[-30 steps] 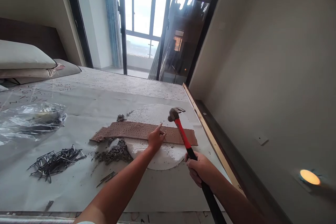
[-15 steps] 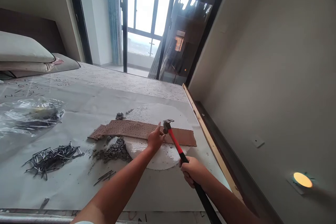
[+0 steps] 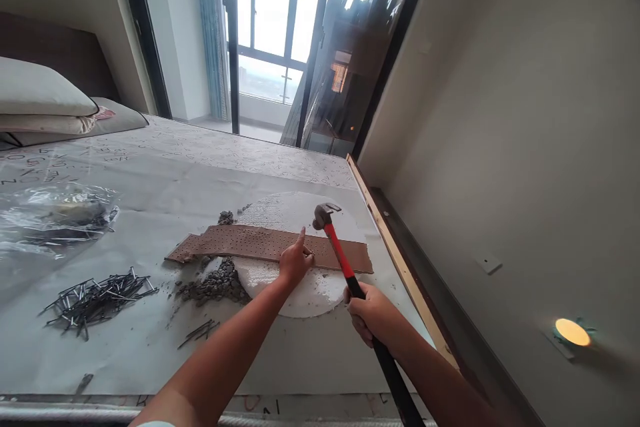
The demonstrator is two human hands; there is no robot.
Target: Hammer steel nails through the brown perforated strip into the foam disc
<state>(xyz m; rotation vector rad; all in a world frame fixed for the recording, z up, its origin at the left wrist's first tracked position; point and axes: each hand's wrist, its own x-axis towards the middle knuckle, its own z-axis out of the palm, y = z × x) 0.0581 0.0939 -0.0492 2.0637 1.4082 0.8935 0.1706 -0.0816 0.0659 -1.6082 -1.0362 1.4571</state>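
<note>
My right hand (image 3: 371,312) is wrapped round the black grip of a claw hammer (image 3: 341,253) with a red neck. Its metal head hangs raised, a little above and right of my left fingertips. On a brown strip of board (image 3: 345,255) dotted with small holes rests my left hand (image 3: 295,260). The index finger points up while the other fingers curl in near the board; anything pinched there is too small to make out. Beneath the strip lies a white round slab (image 3: 295,303). Grey crumbled bits (image 3: 220,283) are heaped by its left edge.
A pile of nails (image 3: 100,299) lies at left, with several loose nails (image 3: 199,332) nearer my left arm. Behind the pile is a clear plastic bag (image 3: 60,217). A wooden edge rail (image 3: 400,260) runs along the right side, beside the wall. Pillows (image 3: 45,93) are stacked far left.
The hammer head has risen up and slightly right, away from my left fingertips. My left hand stays at the same spot on the board. The whole view has shifted slightly.
</note>
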